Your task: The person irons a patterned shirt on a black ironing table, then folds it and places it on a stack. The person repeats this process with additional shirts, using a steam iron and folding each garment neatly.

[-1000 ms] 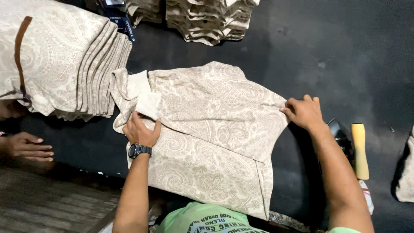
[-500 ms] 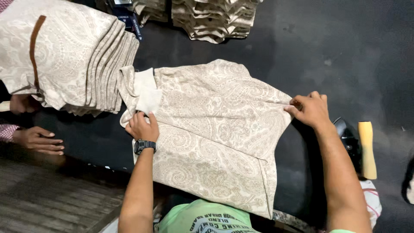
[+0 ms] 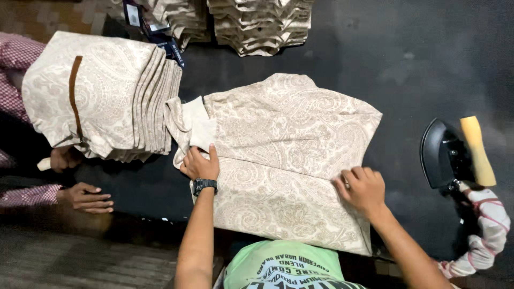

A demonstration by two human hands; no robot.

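A cream paisley-patterned garment (image 3: 284, 144) lies spread and partly folded on the dark table (image 3: 428, 64). My left hand (image 3: 201, 163), with a black watch on the wrist, presses on the garment's left edge beside its plain cream collar flap (image 3: 198, 126). My right hand (image 3: 361, 187) rests flat on the folded panel at the garment's lower right, fingers together. Neither hand lifts the cloth.
A tall stack of folded matching garments (image 3: 101, 99) stands at the left, held by another person's hands (image 3: 83, 195) in a checked sleeve. More folded stacks (image 3: 259, 24) sit at the back. A black iron with a yellow handle (image 3: 455, 152) stands at the right.
My right hand has slid from the garment's right edge down and left onto the folded panel. My left hand stays at the collar. The view has shifted, showing the iron more fully.
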